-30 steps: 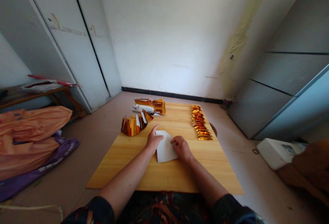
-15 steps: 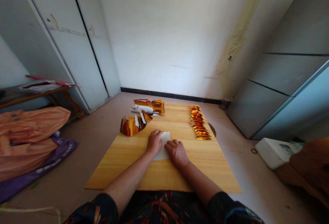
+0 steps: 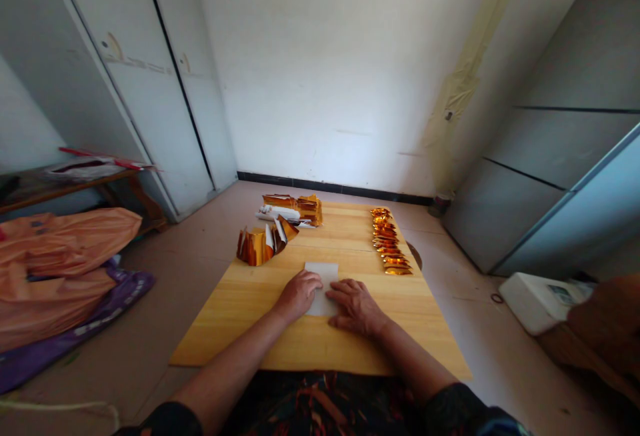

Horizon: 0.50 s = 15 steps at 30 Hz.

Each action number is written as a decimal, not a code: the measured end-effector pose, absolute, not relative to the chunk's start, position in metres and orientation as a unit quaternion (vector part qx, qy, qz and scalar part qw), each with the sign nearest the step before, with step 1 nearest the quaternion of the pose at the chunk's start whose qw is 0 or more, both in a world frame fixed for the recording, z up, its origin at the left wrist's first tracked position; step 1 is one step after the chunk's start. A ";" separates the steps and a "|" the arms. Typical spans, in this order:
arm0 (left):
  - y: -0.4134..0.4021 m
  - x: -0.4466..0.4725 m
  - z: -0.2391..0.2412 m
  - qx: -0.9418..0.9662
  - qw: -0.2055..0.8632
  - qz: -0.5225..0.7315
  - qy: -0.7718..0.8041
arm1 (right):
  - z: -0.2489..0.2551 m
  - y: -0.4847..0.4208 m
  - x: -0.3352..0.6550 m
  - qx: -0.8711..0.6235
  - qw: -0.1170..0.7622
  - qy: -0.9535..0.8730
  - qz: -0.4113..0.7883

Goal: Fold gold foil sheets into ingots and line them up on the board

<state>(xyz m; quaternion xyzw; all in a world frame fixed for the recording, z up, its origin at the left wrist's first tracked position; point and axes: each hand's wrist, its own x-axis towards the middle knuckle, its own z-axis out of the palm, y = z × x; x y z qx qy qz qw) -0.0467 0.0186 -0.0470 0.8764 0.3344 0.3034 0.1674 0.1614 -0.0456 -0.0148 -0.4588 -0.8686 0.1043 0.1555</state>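
A pale grey-white sheet of paper (image 3: 326, 271) lies flat on the wooden board in front of me. My left hand (image 3: 299, 295) is at its left edge, with fingers bent together and pressed on the paper. On the other side, my right hand (image 3: 361, 308) rests with fingers stretched out, the fingertips touching the sheet's right edge and the thumb lower on the board. Beyond my left hand stands a bundle of folded gold-and-white foil paper (image 3: 257, 246). Farther right runs a row of shiny folded gold foil pieces (image 3: 387, 239).
More gold foil sheets (image 3: 310, 209) and a white roll-like bundle (image 3: 277, 213) lie at the board's far left. The wooden board (image 3: 240, 329) ends just before my lap. A white box (image 3: 537, 299) stands on the floor at right, an orange cloth-like heap (image 3: 65, 249) at left.
Both hands have come nearer to me along the paper. More of the sheet's far end shows now, and the right hand's fingers have spread and shifted right.
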 end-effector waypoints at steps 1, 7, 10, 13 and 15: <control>0.019 -0.047 -0.048 0.873 0.176 0.309 0.334 | -0.016 -0.047 0.166 -0.449 0.163 -0.869 0.128; 0.019 -0.049 -0.044 0.861 0.212 0.314 0.340 | -0.028 -0.047 0.170 -0.458 0.227 -0.844 0.163; 0.019 -0.051 -0.041 0.852 0.232 0.325 0.339 | -0.030 -0.046 0.164 -0.464 0.245 -0.837 0.153; 0.020 -0.052 -0.041 0.841 0.250 0.329 0.349 | -0.029 -0.045 0.160 -0.468 0.259 -0.832 0.143; 0.020 -0.052 -0.041 0.838 0.252 0.331 0.353 | -0.029 -0.044 0.159 -0.473 0.269 -0.827 0.142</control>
